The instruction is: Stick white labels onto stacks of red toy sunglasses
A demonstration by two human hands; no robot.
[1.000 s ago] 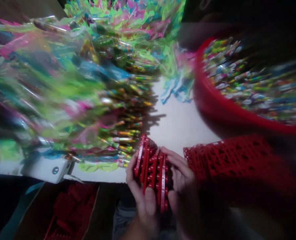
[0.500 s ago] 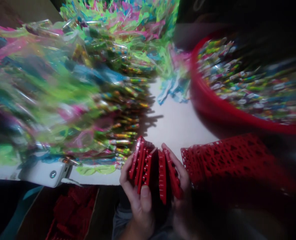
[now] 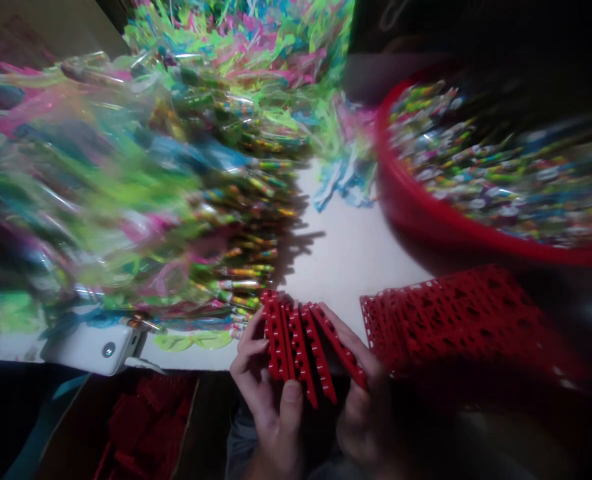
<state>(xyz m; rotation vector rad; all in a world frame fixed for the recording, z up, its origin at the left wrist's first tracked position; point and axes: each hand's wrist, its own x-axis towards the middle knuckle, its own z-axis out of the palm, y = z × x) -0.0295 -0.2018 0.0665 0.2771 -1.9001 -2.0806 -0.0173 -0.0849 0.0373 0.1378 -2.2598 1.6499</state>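
Near the table's front edge, several thin red plastic panels (image 3: 303, 350) with notched edges stand on edge, fanned between my hands. My left hand (image 3: 269, 400) is closed around the left group, its thumb pressed against the near ends and its fingers behind. On the other side, my right hand (image 3: 363, 403) grips the rightmost panel, which leans away from the others at the bottom; part of this hand is in shadow. Just right of my right hand lies a row of red openwork panels (image 3: 451, 313) with cut-out shapes, stacked on the white table (image 3: 356, 247).
A red tub (image 3: 401, 173) full of small colourful pieces stands at the right. Clear-wrapped colourful items (image 3: 141, 180) are heaped across the left and back. A white power bank (image 3: 96, 347) with a cable lies at the front edge. Below, a box holds red plastic pieces (image 3: 141, 427).
The panels between my hands have come closer together, and the wide gap in their middle has narrowed. They also tilt more to the left at the top.
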